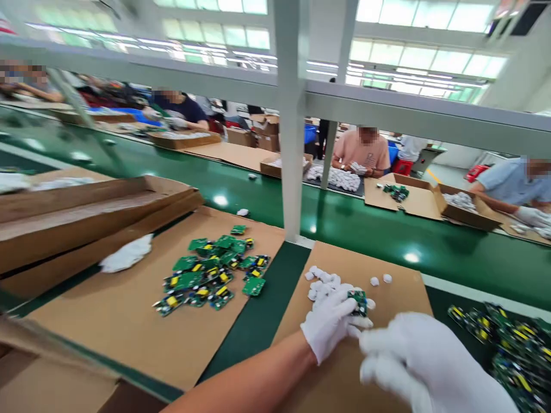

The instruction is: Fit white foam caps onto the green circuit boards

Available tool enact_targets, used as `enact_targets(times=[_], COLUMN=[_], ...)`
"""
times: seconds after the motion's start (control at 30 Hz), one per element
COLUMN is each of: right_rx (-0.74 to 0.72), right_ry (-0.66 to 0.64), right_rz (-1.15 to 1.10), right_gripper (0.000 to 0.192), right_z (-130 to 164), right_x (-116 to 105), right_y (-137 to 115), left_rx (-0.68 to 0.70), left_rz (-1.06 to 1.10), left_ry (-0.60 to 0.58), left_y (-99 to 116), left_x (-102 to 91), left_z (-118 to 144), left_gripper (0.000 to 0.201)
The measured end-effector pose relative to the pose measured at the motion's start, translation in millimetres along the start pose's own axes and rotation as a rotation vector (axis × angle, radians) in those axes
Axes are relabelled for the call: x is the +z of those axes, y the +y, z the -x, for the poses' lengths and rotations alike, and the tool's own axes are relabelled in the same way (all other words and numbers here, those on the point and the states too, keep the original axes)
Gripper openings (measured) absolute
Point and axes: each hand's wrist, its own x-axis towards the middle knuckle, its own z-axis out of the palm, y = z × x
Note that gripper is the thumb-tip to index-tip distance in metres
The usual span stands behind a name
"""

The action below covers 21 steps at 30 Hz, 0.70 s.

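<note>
My left hand (329, 324), in a white glove, is closed around the edge of a small green circuit board (358, 302). The hand and board are over a cardboard sheet (387, 269), beside a heap of small white rounded pieces (322, 284). My right hand (419, 358), also gloved in white, is close to the camera at the lower right and somewhat blurred. Its partly bent fingers point left toward the left hand, with a gap between them and nothing visible in them. Two loose white pieces (381, 280) lie just beyond the board.
Circuit boards with yellow parts (215, 267) are piled on another cardboard sheet (107, 321); more boards (508, 344) lie at right. A white post (291, 120) rises ahead. Beyond the green belt (241, 189), several people work. A long cardboard box (86, 229) stands left.
</note>
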Motion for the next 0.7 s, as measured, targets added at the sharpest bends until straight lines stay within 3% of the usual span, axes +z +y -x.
enact_targets(times=[0.13,0.23,0.4,0.7], right_rx=[0.214,0.184,0.032,-0.325], right_ry=[0.224,0.410,0.438,0.402], right_rz=[-0.004,-0.018,0.196,0.495], right_gripper=[0.023,0.022,0.015,0.025], right_z=[-48.2,-57.3,-49.4,-56.4], right_x=[5.8,23.4,36.5,26.3], right_y=[-13.6,-1.2,16.6,21.8], left_rx=[-0.009,-0.014,0.016,0.126], left_rz=[-0.108,-0.081,-0.147,-0.525], left_ry=[0.052,0.025,0.008,0.010], left_y=[3.1,1.9,3.5,6.3], left_x=[4.7,5.5,4.0,7.2], left_z=[1.7,2.9,2.7,2.1], left_gripper=[0.039,0.037,0.038,0.031])
